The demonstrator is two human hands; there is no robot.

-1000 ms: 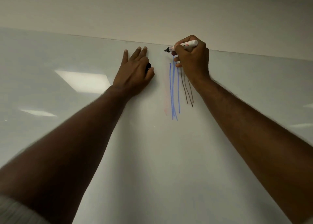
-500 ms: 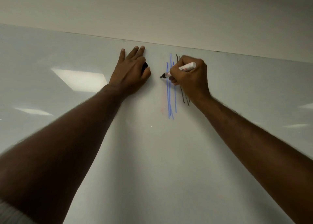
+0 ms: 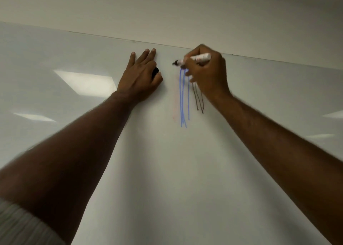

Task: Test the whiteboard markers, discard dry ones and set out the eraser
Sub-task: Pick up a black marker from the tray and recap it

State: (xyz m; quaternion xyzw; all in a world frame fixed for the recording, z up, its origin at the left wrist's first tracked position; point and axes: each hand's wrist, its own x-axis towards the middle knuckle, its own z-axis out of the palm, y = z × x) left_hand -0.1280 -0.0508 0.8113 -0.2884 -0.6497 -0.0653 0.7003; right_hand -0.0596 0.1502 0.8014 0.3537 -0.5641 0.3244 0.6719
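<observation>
My right hand (image 3: 206, 74) grips a white whiteboard marker (image 3: 199, 57) with a dark tip pointing left, held against the whiteboard (image 3: 167, 170) near its top edge. Below the hand run blue strokes (image 3: 182, 100), dark brown strokes (image 3: 199, 100) and a faint pink streak (image 3: 174, 105). My left hand (image 3: 141, 78) rests flat on the board left of the strokes, fingers spread upward, with a small black cap (image 3: 155, 72) pinched under thumb and forefinger. No eraser is in view.
The pale wall (image 3: 167, 9) rises above the board's top edge. Ceiling light reflections (image 3: 83, 82) show on the glossy board at left and right. A light sleeve cuff (image 3: 22, 224) sits at the lower left.
My right hand moved down the board with the marker half a second ago and is now back up near the top edge. My left hand stays put.
</observation>
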